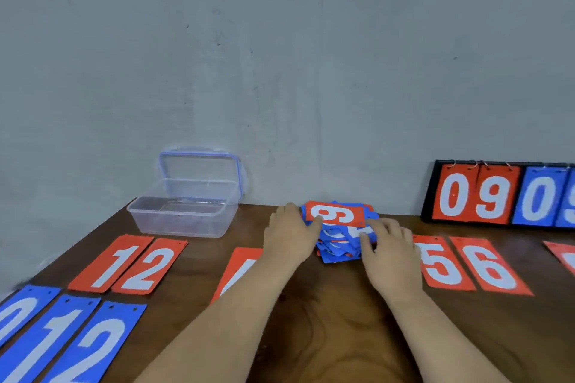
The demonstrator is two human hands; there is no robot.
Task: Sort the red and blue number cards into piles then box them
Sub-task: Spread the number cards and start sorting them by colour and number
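Pinching top red card (337,215), reads 6 or 9: left hand (289,236); right hand (390,255) rests relaxed on card pile (336,251).

Light soft and even, source not in view; no hard shadows. Wall (280,56) reads flat, cool grey. Table (326,336) dark, with a dull sheen on the wood near the bottom edge. Small glints on the box (183,214). Whole frame slightly soft, fine detail smeared. Wide-angle stretch: blue cards (62,339) lower left bulge and blur; far left edge smudged.
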